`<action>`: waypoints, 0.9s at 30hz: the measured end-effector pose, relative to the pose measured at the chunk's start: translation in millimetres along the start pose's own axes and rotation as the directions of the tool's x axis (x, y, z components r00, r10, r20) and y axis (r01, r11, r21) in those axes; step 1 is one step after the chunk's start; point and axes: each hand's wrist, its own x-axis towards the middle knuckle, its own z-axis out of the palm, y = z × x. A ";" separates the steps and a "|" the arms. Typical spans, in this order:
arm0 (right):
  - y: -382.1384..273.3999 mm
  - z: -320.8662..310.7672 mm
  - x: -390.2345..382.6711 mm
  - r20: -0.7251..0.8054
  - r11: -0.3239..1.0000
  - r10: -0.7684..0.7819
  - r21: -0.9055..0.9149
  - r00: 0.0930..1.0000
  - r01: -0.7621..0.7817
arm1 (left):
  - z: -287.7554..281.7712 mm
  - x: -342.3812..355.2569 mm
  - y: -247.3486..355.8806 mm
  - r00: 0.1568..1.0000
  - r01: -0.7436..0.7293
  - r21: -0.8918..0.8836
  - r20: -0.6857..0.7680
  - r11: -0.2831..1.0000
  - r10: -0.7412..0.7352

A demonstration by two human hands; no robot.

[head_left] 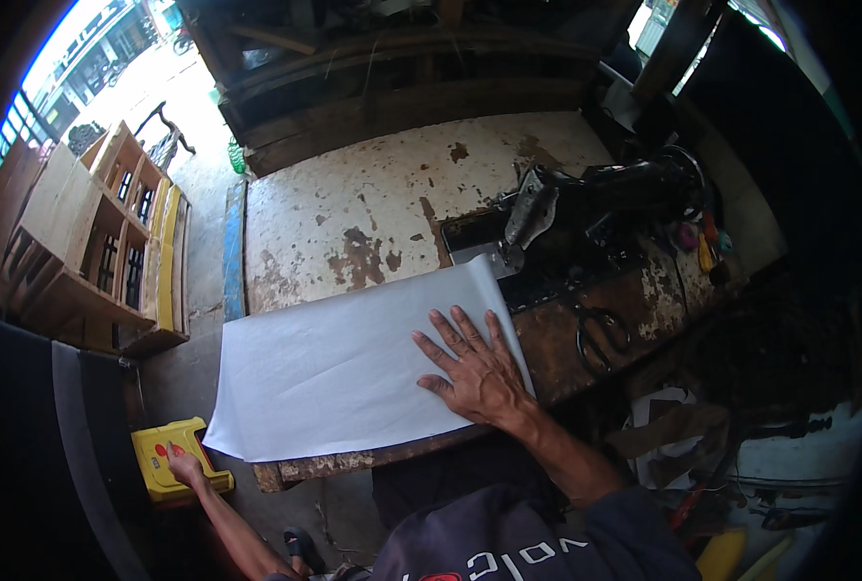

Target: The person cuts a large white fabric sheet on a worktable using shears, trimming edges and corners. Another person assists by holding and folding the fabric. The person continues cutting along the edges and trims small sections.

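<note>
The fingers (181, 457) of the left hand (185, 467) reach down into a yellow box (165, 463) on the floor, low on the left side. They touch something small and red (169, 449) inside it. I cannot tell if they are pinching it or just resting on it. The box sits just beside the corner of the table (354, 213).

Further back on the left stands a wooden rack (92, 242) with many open shelves.

Next comes the big white cloth (344, 363). It lies flat on the old table, which has chipped white paint and brown spots. The near edge of the cloth runs along the table's front edge, and its lower left corner hangs off a little above the yellow box.

The right hand (477, 373) lies flat on the right part of the cloth. Its fingers are spread wide apart and press down on it. Nothing is held in this hand.

To the right is a black sewing machine (605, 194). Its needle end is near the far right corner of the cloth. A pair of dark scissors (600, 334) lies on the brown table part in front of the machine, close to the right hand but not touching it.
</note>
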 end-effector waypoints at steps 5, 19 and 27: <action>0.1 4.7 -0.6 -0.004 1.000 0.005 0.006 1.000 -0.005 | -105.4 -164.9 241.5 0.761 -0.609 -0.506 -0.156 0.610 0.630; 3.4 -2.0 2.2 -0.132 0.915 0.092 0.402 0.987 -0.032 | -92.9 -360.5 516.2 -0.279 -0.754 -0.656 0.278 -0.031 0.919; -5.9 -7.4 -47.0 0.006 0.967 -0.051 0.250 0.999 0.048 | -82.9 -364.5 513.8 -0.251 -0.775 -0.631 0.328 0.014 0.911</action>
